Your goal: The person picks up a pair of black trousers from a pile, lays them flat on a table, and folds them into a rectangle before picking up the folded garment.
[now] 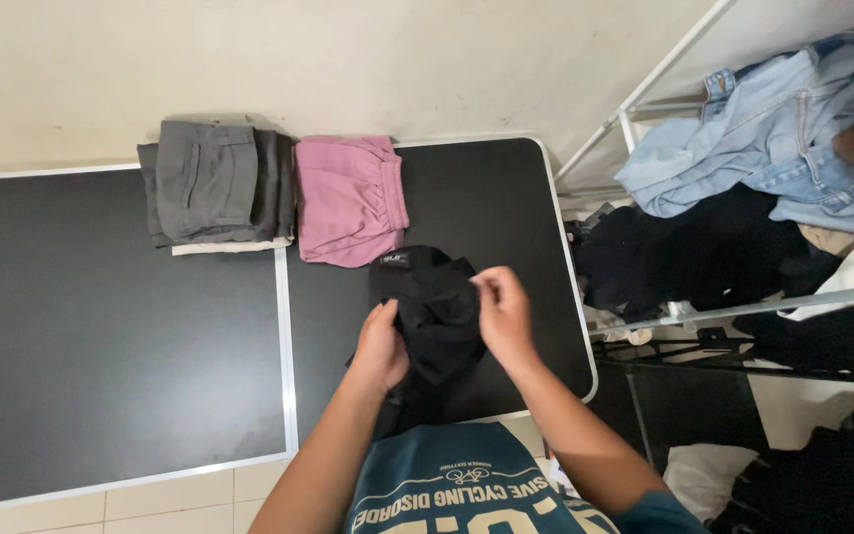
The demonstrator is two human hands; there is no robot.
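A black garment [434, 314] lies bunched at the near right of a dark folding table [101, 326], hanging partly over the front edge. My left hand [382, 348] grips its left side. My right hand [502, 314] pinches its upper right edge between thumb and fingers. Farther back on the table rest a folded pink garment [350, 198] and a stack of folded grey trousers [212, 184] with a pale piece under it.
A white metal rack [644, 109] stands to the right of the table, holding light blue denim clothes [773, 138] over a heap of dark clothes [704, 257]. A pale wall runs behind the table. Tiled floor shows at the bottom left.
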